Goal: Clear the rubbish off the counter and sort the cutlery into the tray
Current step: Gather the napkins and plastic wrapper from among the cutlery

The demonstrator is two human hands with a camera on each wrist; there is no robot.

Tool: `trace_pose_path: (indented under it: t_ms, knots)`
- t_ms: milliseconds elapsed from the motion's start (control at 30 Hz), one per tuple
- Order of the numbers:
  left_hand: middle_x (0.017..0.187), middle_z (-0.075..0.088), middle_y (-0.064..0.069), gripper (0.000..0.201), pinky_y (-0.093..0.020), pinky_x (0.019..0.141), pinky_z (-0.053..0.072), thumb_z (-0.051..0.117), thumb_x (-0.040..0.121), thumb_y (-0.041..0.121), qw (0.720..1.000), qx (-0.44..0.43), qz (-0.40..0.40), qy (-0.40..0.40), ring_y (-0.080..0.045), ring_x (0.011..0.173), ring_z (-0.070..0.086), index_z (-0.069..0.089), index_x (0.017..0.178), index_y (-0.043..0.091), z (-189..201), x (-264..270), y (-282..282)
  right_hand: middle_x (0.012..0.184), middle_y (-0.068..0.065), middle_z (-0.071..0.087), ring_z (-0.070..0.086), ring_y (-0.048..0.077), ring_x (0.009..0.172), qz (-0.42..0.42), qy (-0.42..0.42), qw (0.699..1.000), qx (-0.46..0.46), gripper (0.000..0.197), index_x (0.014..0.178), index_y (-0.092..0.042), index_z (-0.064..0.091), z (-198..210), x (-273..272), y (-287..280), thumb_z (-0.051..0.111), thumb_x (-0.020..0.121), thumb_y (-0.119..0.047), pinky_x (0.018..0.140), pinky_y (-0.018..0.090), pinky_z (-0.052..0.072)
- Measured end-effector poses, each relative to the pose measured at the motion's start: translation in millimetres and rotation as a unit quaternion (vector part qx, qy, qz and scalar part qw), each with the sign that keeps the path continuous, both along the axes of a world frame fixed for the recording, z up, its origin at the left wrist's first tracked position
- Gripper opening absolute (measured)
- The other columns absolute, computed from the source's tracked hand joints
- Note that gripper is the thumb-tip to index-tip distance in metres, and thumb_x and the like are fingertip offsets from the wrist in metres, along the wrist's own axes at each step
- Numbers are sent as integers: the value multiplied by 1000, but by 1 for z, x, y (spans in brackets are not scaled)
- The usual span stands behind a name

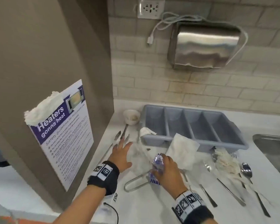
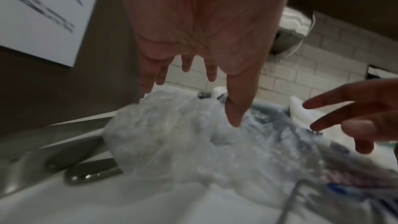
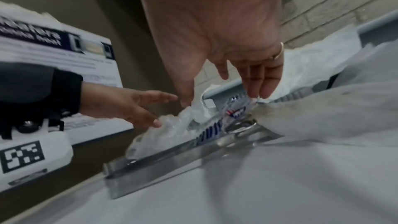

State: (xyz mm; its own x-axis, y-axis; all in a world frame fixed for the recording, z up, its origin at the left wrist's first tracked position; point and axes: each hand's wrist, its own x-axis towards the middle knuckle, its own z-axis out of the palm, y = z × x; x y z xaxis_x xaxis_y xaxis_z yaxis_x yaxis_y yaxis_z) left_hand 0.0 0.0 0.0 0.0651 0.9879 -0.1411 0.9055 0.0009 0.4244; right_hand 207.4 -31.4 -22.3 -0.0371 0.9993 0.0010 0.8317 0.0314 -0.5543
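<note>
Reaching over the counter (image 1: 176, 212), the left hand (image 1: 121, 155) hung with fingers straight and spread above a crumpled clear bag (image 1: 137, 156), holding nothing; the left wrist view showed its fingertips (image 2: 233, 118) just above the plastic (image 2: 172, 134). The right hand (image 1: 166, 169) sat over a clear wrapper (image 1: 157, 162) with blue print, its fingers bent down onto it; whether they had it gripped I could not tell. In the right wrist view those fingers (image 3: 258, 83) reached down to the wrapper (image 3: 234, 110), thumb apart on the other side. Metal tongs (image 1: 134, 181) lay on the counter under the wrapper. The grey tray (image 1: 191, 126), four compartments, stood at the back by the tiled wall, with a napkin (image 1: 183, 150) leaning on its front rim and a small wad of tissue (image 1: 146, 131) at its left corner. Spoons (image 1: 246, 171) and other cutlery lay right of the napkin under crumpled paper (image 1: 226, 162). More cutlery (image 1: 123, 135) lay left of the tray, near a small cup (image 1: 131, 117).
</note>
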Motion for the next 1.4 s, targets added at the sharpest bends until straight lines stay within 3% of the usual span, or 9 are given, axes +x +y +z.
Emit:
trace_pose_path:
  t_ms: [167, 433, 533, 700, 900, 1000, 1133, 1300, 1400]
  knots:
    - [151, 28, -7, 82, -41, 109, 38, 65, 79, 15, 994, -78, -59, 56, -33, 130, 39, 18, 145, 27, -18, -11, 29, 136, 7, 43, 43, 29, 121, -33, -163, 982, -87, 87, 143, -21, 16, -16, -26, 42, 62, 75, -49, 102, 47, 39]
    - [92, 67, -2, 33, -15, 76, 48, 53, 84, 1, 982, 42, 42, -179, -12, 83, 63, 55, 112, 19, 1, -36, 11, 110, 4, 65, 44, 30, 112, 42, -342, 930, -126, 23, 104, -20, 62, -3, -42, 73, 48, 86, -22, 97, 44, 33]
    - [85, 63, 9, 31, -2, 66, 44, 61, 83, 2, 961, 89, 57, -255, 3, 78, 59, 56, 103, 25, 21, -42, -9, 100, 4, 69, 45, 29, 108, 5, -274, 956, -103, 16, 87, -22, 64, -2, -34, 73, 48, 86, -23, 94, 44, 32]
    - [95, 67, 3, 33, -6, 69, 48, 64, 82, 1, 936, 98, 58, -333, -13, 89, 63, 60, 101, 28, 28, -46, -30, 90, 3, 74, 50, 28, 100, -53, -115, 991, -34, 23, 87, -23, 71, -10, -4, 51, 49, 89, -25, 76, 35, 28]
    - [94, 66, 9, 42, -30, 80, 47, 65, 81, 2, 931, 85, 96, -343, -23, 93, 63, 58, 85, 44, 16, -39, -42, 93, 5, 73, 51, 29, 101, -40, -39, 997, -59, 22, 95, -24, 72, -30, 13, 43, 52, 87, -24, 89, 39, 36]
    - [93, 66, 11, 44, -19, 79, 49, 65, 80, 0, 927, 102, 130, -335, -24, 92, 62, 59, 84, 43, 10, -28, -56, 97, 7, 69, 51, 30, 100, -37, 13, 999, 0, 21, 96, -24, 71, -17, 22, 38, 51, 88, -24, 90, 39, 42]
    - [91, 66, 8, 42, 0, 70, 45, 65, 80, -1, 925, 141, 157, -315, -17, 89, 62, 59, 85, 41, 20, 7, -89, 90, 9, 64, 56, 30, 89, -55, 92, 988, 115, 13, 91, -14, 72, 16, 52, 16, 62, 84, -19, 81, 39, 48]
    - [81, 68, 25, 38, -3, 77, 45, 64, 81, 2, 926, 156, 119, -323, 7, 80, 61, 57, 84, 39, 41, 90, -151, 77, -14, 59, 57, -6, 71, -138, 260, 944, 146, 9, 93, -26, 62, 47, 137, -78, 58, 89, -19, 63, 5, 39]
    - [82, 66, 25, 44, 7, 64, 41, 64, 82, 1, 921, 109, 70, -368, 21, 77, 57, 53, 86, 44, 33, 161, -190, 70, -11, 64, 62, -1, 60, -201, 319, 916, 138, 31, 93, -38, 49, 39, 203, -156, 65, 83, -13, 58, 15, 48]
